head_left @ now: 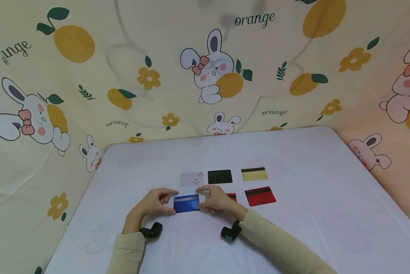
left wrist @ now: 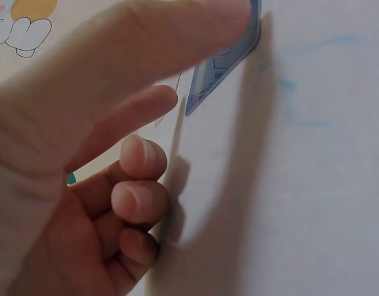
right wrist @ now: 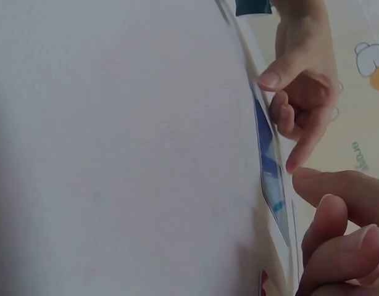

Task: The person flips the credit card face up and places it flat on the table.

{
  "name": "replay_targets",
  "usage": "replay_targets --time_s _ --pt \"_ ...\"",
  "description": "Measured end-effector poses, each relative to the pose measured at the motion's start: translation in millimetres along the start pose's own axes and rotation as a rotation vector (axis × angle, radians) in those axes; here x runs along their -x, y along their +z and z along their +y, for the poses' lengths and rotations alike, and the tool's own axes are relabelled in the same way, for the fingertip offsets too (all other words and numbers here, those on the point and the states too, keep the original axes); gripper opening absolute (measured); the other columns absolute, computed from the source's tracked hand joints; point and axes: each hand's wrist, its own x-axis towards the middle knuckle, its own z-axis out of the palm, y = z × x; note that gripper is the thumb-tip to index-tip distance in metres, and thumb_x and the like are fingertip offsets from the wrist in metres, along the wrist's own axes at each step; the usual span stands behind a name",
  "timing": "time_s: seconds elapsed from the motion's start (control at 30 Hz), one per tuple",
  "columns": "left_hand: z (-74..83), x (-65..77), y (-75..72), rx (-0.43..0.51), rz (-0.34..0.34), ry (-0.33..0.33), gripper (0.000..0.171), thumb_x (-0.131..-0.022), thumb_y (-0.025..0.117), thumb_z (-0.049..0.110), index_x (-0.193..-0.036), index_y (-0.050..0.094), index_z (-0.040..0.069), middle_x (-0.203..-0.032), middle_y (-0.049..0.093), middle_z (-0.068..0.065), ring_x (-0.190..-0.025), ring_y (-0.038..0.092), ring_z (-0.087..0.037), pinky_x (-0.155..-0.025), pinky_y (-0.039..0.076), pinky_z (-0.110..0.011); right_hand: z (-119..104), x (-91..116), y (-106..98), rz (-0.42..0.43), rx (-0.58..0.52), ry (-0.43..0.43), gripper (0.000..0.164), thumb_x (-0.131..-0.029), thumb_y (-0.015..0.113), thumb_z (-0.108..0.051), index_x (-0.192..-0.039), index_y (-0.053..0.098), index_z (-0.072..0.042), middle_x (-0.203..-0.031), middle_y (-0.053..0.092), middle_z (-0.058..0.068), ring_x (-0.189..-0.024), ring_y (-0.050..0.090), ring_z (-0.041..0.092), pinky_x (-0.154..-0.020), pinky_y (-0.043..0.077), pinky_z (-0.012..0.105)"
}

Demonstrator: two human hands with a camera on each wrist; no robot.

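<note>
A blue card (head_left: 185,205) with a pale stripe lies on the white table between the two hands. My left hand (head_left: 153,201) is at its left side, thumb at the lower left corner and index finger stretched out near the upper left one. In the left wrist view the left thumb (left wrist: 202,18) overlaps the card, and the other fingers are curled below. From the other side, my right hand (head_left: 220,198) has its thumb at the card's right edge and its index finger extended above. Behind that hand a red card (head_left: 232,196) is partly hidden.
Behind the hands lie a pale pink card (head_left: 192,179), a black card (head_left: 220,176) and a gold card (head_left: 254,174) in a row. Another red card (head_left: 260,196) lies to the right. A printed cloth wall (head_left: 129,45) encloses the table (head_left: 314,171).
</note>
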Motion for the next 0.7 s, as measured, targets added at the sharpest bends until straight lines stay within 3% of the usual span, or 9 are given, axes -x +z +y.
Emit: replay_targets --time_s 0.27,0.7 --pt "-1.3 -1.2 1.7 -0.027 0.007 -0.012 0.059 -0.068 0.087 0.02 -0.122 0.066 0.008 -0.076 0.044 0.002 -0.068 0.042 -0.007 -0.06 0.035 -0.019 0.9 0.0 3.8 0.008 0.045 0.04 0.058 -0.075 0.08 -0.012 -0.13 0.06 -0.01 -0.046 0.05 -0.004 -0.035 0.041 0.007 -0.038 0.028 0.018" --pt "-3.0 -3.4 2.4 -0.047 0.044 -0.012 0.052 -0.07 0.085 0.023 -0.118 0.07 0.01 -0.074 0.044 0.002 -0.066 0.042 -0.006 -0.058 0.034 -0.019 -1.0 1.3 7.4 0.05 0.09 -0.006 0.053 -0.074 0.08 -0.007 -0.124 0.062 -0.004 -0.047 0.05 -0.003 -0.035 0.042 0.008 -0.039 0.029 0.017"
